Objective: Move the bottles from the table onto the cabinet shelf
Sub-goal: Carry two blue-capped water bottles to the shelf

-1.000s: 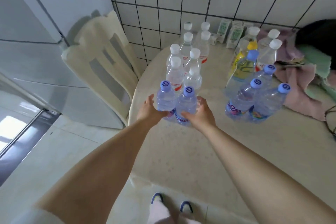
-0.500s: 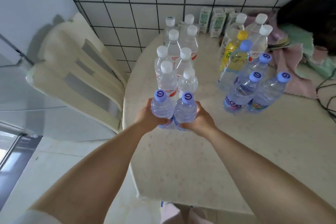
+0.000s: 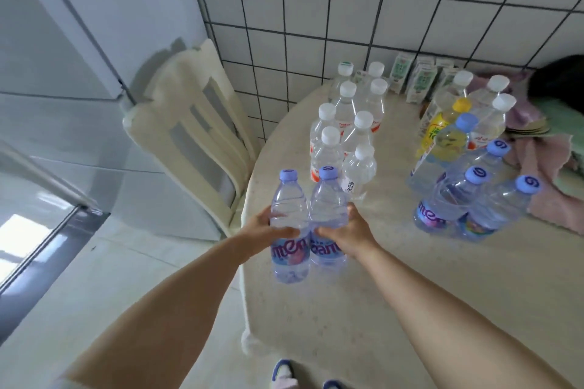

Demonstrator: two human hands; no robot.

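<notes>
The table [image 3: 395,294], round and pale, carries most of the stock: a cluster of white-capped bottles [image 3: 344,133] toward the wall and a group of blue-capped bottles [image 3: 467,199] to the right, all upright. A cream chair [image 3: 196,123] stands just beside the table's left edge. No cabinet shelf is identifiable in view.

Two blue-capped bottles are in hand at the near left rim. The left bottle [image 3: 289,224] and right bottle [image 3: 328,215] are upright, side by side, touching, and appear lifted off the surface.

Judgement on the step: the carry should keep both bottles vertical and pressed together, clearing the chair back on any turn leftward. Gripping at the waist above the labels looks secure; squeezing thin plastic harder risks buckling.

The left hand [image 3: 265,230] wraps the left bottle at mid-body, fingers curled around its front. The right hand [image 3: 347,234] clasps the right bottle likewise. Both forearms extend forward, converging.
</notes>
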